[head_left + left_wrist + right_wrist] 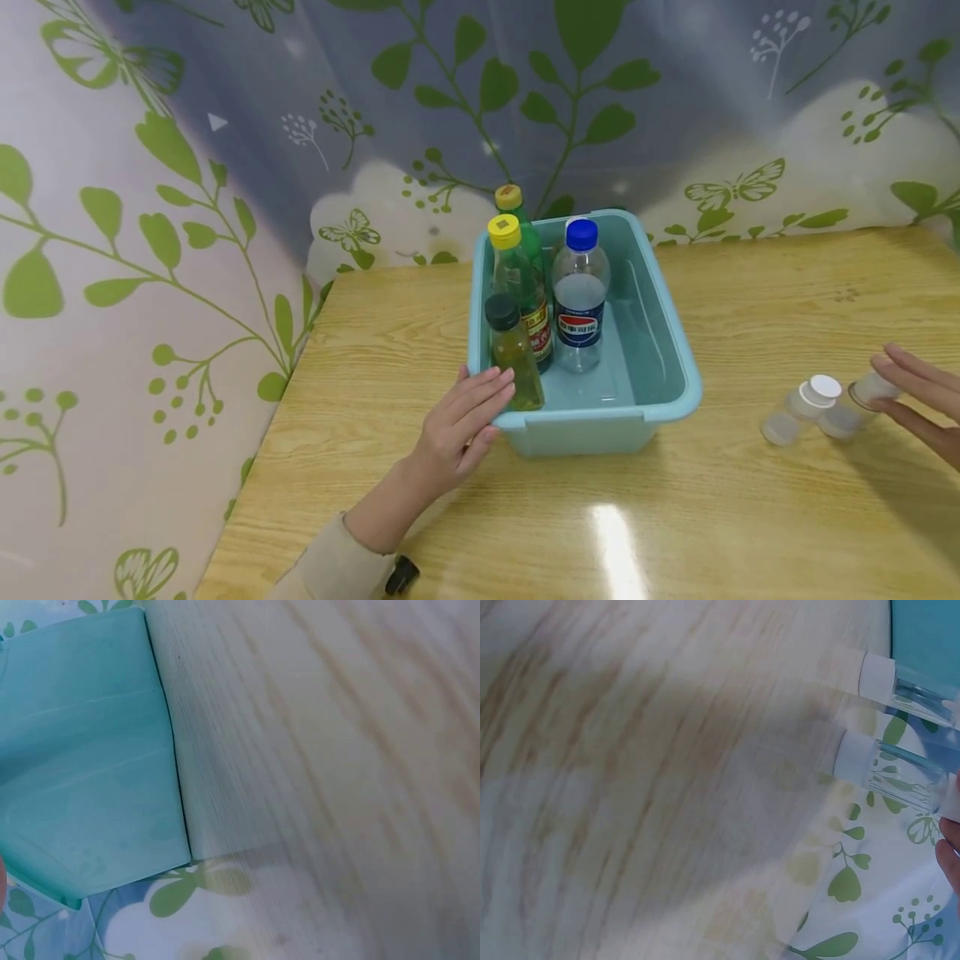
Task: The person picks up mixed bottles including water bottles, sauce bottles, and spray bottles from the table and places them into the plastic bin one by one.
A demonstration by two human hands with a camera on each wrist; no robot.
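My left hand rests its fingers on the front-left rim of a light blue plastic tub. Close to those fingertips, inside the tub, stands a small bottle of yellowish liquid with a dark cap. At the right edge, my right hand has fingers and thumb on either side of the white cap of a small clear bottle. In the right wrist view, fingertips touch that cap. Just left of it stands a second small clear bottle with a white cap.
Inside the tub are also a yellow-capped sauce bottle, a green bottle and a blue-capped Pepsi bottle. A further cap shows partly behind the Pepsi bottle. The wooden table meets a leaf-patterned curtain at its back and left.
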